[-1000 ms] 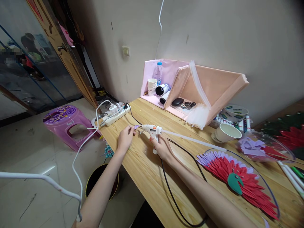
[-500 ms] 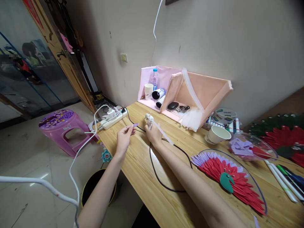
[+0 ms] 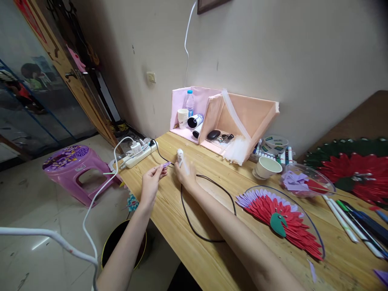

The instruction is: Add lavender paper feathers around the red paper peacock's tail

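Note:
Between thumb and fingertips my left hand (image 3: 150, 182) pinches a small folded purple petal (image 3: 166, 164). Close by to its right, my right hand (image 3: 185, 173) is wrapped round a white glue gun (image 3: 180, 154); most of its body is hidden by the hand, and it looks a little blurred. A black cord (image 3: 194, 232) loops over the table under my right forearm. To the right lies a fan-shaped craft bird (image 3: 303, 226) with red and purple petals and a green head (image 3: 278, 224).
On the wooden table (image 3: 169, 218) stand a power strip (image 3: 141, 154), a pink box shelf (image 3: 209, 103), a paper cup (image 3: 266, 167) and a clear bowl of purple scraps (image 3: 295, 181). Pens (image 3: 341, 218) lie at the right. A pink stool (image 3: 81, 173) and a bin (image 3: 124, 244) stand on the floor.
The glue gun in my right hand has turned, its stick no longer trailing clearly to the right. The left hand keeps its pinch on the petal. The whole view has shifted slightly.

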Tool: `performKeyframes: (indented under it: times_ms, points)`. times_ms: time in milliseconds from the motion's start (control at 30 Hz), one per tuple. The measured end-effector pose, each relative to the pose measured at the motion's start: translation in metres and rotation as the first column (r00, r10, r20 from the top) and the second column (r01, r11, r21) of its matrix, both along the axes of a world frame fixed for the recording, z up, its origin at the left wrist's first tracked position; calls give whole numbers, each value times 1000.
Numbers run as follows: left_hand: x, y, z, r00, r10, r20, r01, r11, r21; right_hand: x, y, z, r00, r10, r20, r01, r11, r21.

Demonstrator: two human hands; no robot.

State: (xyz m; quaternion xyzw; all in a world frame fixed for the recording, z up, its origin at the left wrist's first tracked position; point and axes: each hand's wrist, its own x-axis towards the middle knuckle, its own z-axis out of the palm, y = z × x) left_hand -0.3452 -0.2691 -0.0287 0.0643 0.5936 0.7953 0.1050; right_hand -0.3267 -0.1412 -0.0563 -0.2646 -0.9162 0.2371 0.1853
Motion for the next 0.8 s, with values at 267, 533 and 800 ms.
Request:
performKeyframes:
  times_ms: [267, 533, 800]
  points:
    - [4, 3, 1, 983, -170, 72, 175, 982, -68, 19, 17, 9, 986, 161, -37, -159, 986, 42]
    - [26, 25, 9, 884, -467, -6, 445, 846, -294, 126, 91, 33, 937, 264, -227, -277, 961, -26]
    - [90, 101, 12, 477, -869, -133, 709, 470, -526, 213, 110, 70, 915, 386, -119, -401, 900, -170]
